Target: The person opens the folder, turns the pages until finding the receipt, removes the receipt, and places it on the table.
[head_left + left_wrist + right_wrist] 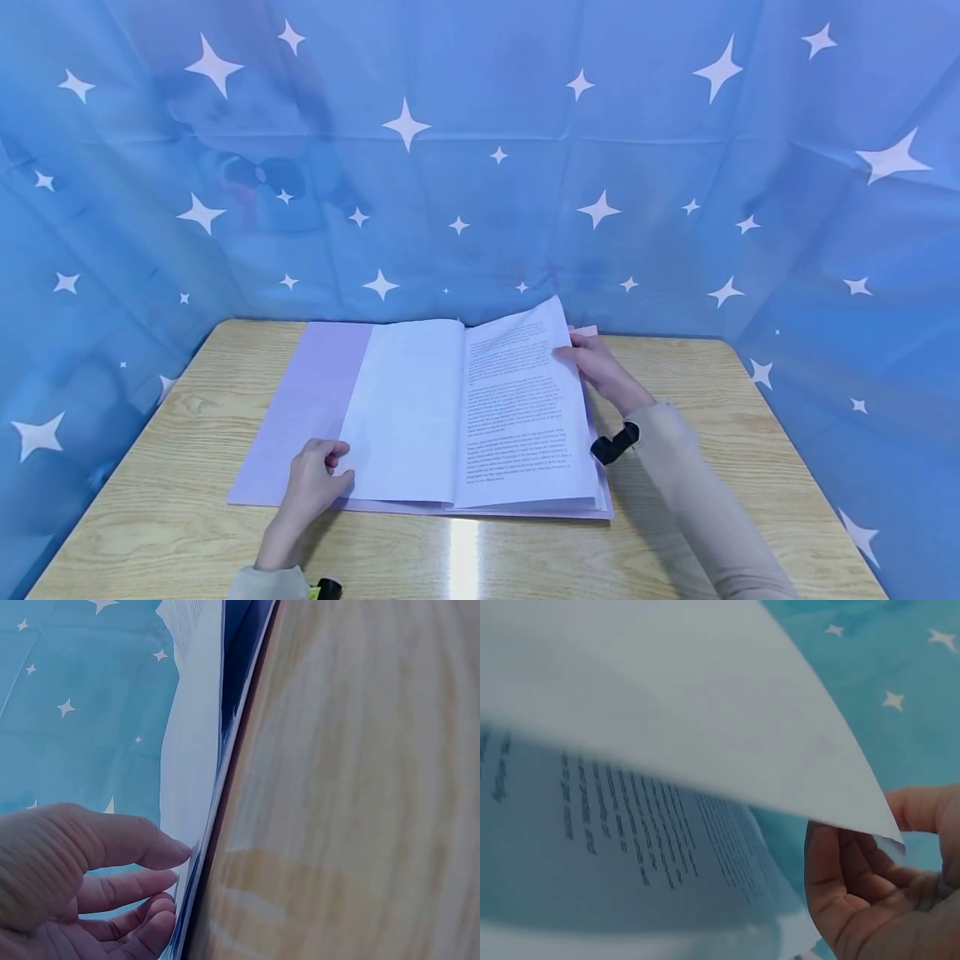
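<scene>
- Nearest us, the pale wood-grain table (390,558) spans the bottom of the frame.
- At lower left we see the left hand (317,477), fingers loosely bent with a gap before the thumb, gripping nothing, at the left edge of a blank white paper page (405,408); we cannot tell how firmly it touches.
- Across the centre, a flat lavender folder (318,367) lies open under the pages.
- Right of centre, the right hand (603,367) pinches the lifted edge of a white printed sheet (517,400) between thumb and fingers.
- Farthest, we see a blue star-patterned curtain (465,183) filling the upper frame.
</scene>
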The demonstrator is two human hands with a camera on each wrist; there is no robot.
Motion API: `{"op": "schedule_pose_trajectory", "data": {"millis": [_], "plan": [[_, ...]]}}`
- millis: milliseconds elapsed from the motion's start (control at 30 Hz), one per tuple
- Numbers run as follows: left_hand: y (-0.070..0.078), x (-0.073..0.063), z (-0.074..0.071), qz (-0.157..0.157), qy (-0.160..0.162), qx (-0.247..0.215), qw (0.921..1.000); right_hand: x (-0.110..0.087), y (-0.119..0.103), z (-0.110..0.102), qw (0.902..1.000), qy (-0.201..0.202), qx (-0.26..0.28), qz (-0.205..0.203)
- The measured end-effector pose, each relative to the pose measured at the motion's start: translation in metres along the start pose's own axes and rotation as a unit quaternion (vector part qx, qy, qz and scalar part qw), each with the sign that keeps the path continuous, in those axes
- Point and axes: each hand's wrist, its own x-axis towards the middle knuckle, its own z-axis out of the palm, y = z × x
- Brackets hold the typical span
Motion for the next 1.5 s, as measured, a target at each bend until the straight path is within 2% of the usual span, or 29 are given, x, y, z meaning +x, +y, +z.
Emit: {"op": "schedule_pose_trajectory", "data": {"millis": [233, 1033, 1500], "plan": [[0.0, -0.001, -0.001, 0.012, 0.003, -0.005, 0.9999, -0.008, -0.006, 0.006, 0.9997, -0.016, 0.012, -0.01], [0.0, -0.001, -0.002, 0.007, -0.004, -0.008, 0.9999, -0.026, -0.03, 0.03, 0.9941, -0.078, 0.074, -0.011], [-0.001, -0.001, 0.0, 0.017, 0.001, -0.005, 0.9998, -0.025, -0.048, 0.052, 0.9921, -0.101, 0.063, -0.039]]}}
